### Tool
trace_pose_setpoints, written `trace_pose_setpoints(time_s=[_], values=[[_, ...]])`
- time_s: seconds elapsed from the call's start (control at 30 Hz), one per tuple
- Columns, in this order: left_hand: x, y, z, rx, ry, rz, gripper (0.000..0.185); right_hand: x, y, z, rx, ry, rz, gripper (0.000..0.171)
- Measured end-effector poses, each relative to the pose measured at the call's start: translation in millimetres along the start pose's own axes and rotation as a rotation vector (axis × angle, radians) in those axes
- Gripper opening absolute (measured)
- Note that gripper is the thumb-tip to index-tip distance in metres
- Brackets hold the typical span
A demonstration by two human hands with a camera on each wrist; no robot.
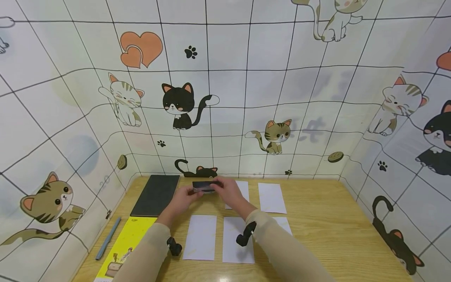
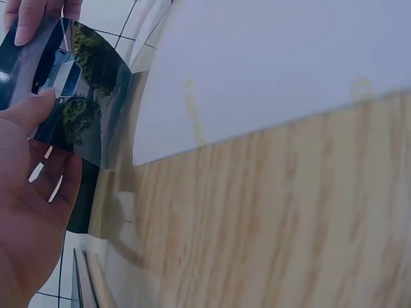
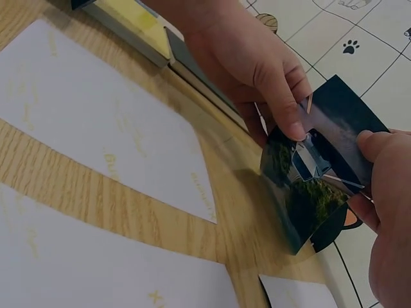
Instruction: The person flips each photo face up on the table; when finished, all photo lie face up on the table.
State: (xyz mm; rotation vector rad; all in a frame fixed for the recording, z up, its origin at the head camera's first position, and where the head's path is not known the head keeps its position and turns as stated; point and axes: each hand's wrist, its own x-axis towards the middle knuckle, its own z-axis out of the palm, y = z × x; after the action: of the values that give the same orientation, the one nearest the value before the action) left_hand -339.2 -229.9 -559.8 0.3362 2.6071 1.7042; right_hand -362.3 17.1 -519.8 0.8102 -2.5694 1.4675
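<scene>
Above the back of the wooden table, both hands hold a glossy photo print [image 1: 201, 186] between them. It bends a little and shows a light-coloured car with dark greenery in the left wrist view. My left hand [image 1: 181, 200] pinches one end, its thumb lying on the picture side. At the opposite end my right hand [image 1: 230, 193] grips the print [image 3: 324, 199] with its thumb on the front. Several white sheets [image 1: 199, 237] with faint yellow lettering lie in two rows below and to the right of the hands.
To the left lies a black notebook [image 1: 155, 196], with a yellow book [image 1: 135, 229] nearer the front, partly behind the left sleeve. A grey-blue pen [image 1: 108, 239] rests beside them. Cat-patterned cloth walls [image 1: 225, 90] enclose the table at the back and sides.
</scene>
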Motion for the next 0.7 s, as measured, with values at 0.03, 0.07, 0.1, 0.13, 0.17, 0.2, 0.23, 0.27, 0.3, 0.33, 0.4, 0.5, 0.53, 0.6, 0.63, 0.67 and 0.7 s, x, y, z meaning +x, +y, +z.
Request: trace_pose_setpoints(time_s=[0.03, 0.07, 0.1, 0.13, 0.17, 0.2, 0.23, 0.27, 0.3, 0.33, 0.4, 0.5, 0.53, 0.6, 0.63, 0.67, 0.7], values=[[0.2, 0.4, 0.2, -0.013, 0.002, -0.003, 0.028, 0.5, -1.5, -0.9, 0.005, 0.003, -0.001, 0.021], [0.6, 0.7, 0.5, -0.022, 0.005, 0.004, 0.030, 1.1, -3.2, -1.8, 0.012, 0.006, -0.001, 0.021], [1.2, 1.0, 0.7, -0.031, 0.007, 0.007, 0.030, 1.8, -4.8, -2.7, 0.023, 0.010, -0.002, 0.020], [1.5, 1.7, 0.9, -0.042, 0.012, 0.007, 0.030, 2.6, -6.5, -3.7, 0.030, 0.016, -0.004, 0.020], [1.5, 2.9, 1.0, -0.045, 0.020, 0.010, 0.029, 3.9, -7.2, -4.5, 0.035, 0.025, -0.009, 0.019], [1.8, 4.1, 1.3, -0.051, 0.028, 0.007, 0.029, 4.9, -8.0, -5.3, 0.041, 0.033, -0.013, 0.018], [1.7, 5.8, 1.5, -0.053, 0.032, 0.006, 0.028, 6.0, -8.9, -6.1, 0.042, 0.041, -0.012, 0.017], [1.5, 7.5, 1.7, -0.053, 0.037, 0.005, 0.027, 7.0, -9.7, -6.9, 0.049, 0.047, -0.011, 0.018], [1.1, 9.6, 2.1, -0.058, 0.042, -0.002, 0.027, 7.8, -10.3, -7.7, 0.053, 0.052, -0.010, 0.018], [0.7, 11.7, 2.4, -0.060, 0.047, -0.002, 0.028, 8.6, -10.7, -8.6, 0.055, 0.055, -0.009, 0.020], [0.4, 14.9, 3.5, -0.071, 0.051, 0.004, 0.030, 9.7, -11.4, -10.2, 0.054, 0.054, -0.005, 0.023], [0.3, 17.4, 5.1, -0.086, 0.061, 0.014, 0.033, 11.0, -11.6, -12.1, 0.049, 0.051, -0.001, 0.027], [0.6, 17.5, 5.6, -0.085, 0.065, 0.017, 0.033, 11.6, -11.2, -12.4, 0.046, 0.050, 0.000, 0.028], [0.2, 18.3, 6.3, -0.082, 0.072, 0.015, 0.032, 12.6, -10.7, -12.9, 0.047, 0.050, 0.006, 0.029], [0.5, 18.3, 6.6, -0.081, 0.075, 0.010, 0.031, 13.1, -10.6, -13.1, 0.049, 0.050, 0.010, 0.030], [0.8, 18.4, 6.7, -0.077, 0.077, 0.007, 0.031, 13.6, -10.2, -13.0, 0.054, 0.051, 0.015, 0.029], [1.0, 18.5, 6.8, -0.073, 0.079, 0.002, 0.030, 14.4, -9.4, -12.9, 0.057, 0.052, 0.016, 0.030]])
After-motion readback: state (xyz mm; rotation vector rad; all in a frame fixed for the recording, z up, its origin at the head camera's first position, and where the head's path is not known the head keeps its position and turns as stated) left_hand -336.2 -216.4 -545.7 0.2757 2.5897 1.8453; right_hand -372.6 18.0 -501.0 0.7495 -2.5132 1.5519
